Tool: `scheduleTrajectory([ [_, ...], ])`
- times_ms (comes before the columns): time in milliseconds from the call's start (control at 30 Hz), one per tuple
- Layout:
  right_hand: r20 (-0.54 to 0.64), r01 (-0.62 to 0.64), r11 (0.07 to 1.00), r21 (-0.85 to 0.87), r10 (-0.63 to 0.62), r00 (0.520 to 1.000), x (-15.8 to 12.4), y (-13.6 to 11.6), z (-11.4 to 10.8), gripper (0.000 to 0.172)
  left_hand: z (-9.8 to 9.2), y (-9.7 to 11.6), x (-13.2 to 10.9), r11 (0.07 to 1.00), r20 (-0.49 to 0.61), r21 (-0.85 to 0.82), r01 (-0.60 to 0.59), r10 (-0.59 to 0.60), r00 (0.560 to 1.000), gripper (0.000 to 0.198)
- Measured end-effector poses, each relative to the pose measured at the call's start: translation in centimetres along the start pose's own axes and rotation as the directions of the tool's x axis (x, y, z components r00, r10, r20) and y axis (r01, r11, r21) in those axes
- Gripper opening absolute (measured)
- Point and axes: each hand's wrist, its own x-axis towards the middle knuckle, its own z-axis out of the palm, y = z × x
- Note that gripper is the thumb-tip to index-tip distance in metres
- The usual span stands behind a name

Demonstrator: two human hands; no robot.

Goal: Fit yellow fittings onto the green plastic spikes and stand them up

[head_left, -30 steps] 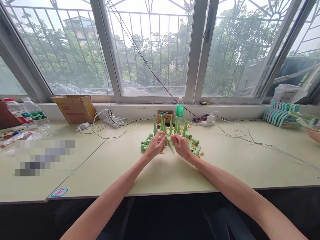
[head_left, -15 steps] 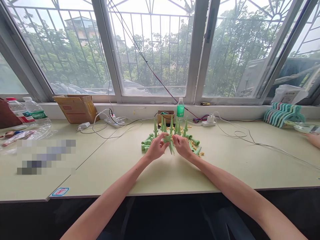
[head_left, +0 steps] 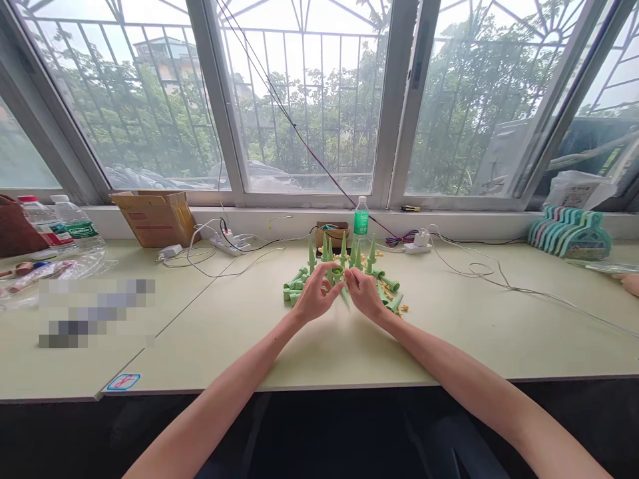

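My left hand (head_left: 316, 293) curls its thumb and fingers round a hollow green plastic part (head_left: 337, 272), its round opening facing up. Close on the right, my right hand (head_left: 363, 290) is closed in a pinch near that opening; what lies between its fingertips is too small to make out. A green pointed piece (head_left: 345, 297) shows below and between the hands. Several green cone-topped spikes (head_left: 372, 254) stand upright just behind. Green tubes (head_left: 295, 285) lie left of my left hand, and small yellow pieces (head_left: 404, 308) are scattered by the right.
Behind the parts are a small cardboard box (head_left: 333, 234) and a bottle of green liquid (head_left: 361, 218). Power strips (head_left: 230, 245) and white cables (head_left: 492, 274) lie along the back. Hangers (head_left: 569, 233) and another person's hand (head_left: 630, 283) are at the right; a larger box (head_left: 154, 219) and bottles (head_left: 74, 223) left.
The green part in my left hand has tipped so that its opening faces up. My left fingers have loosened a little round it. My right hand stays close beside it.
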Motion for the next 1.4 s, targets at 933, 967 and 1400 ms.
scheduleTrajectory([
  [933,0.030,-0.008,1.000,0.014,0.007,1.000,-0.1,0.0,-0.3,0.043,-0.6,-0.5,0.3,0.950,0.262,-0.201,0.241,-0.185,0.947,0.040],
  [967,0.031,-0.009,1.000,0.017,0.008,0.999,-0.1,0.0,-0.4,0.043,-0.6,-0.6,0.2,0.955,0.261,-0.187,0.232,-0.180,0.949,0.040],
  [1400,0.038,-0.001,1.000,-0.018,0.001,0.999,-0.1,0.0,-0.1,0.045,0.2,-1.5,0.1,0.999,0.162,-0.007,-0.041,0.041,0.986,0.032],
])
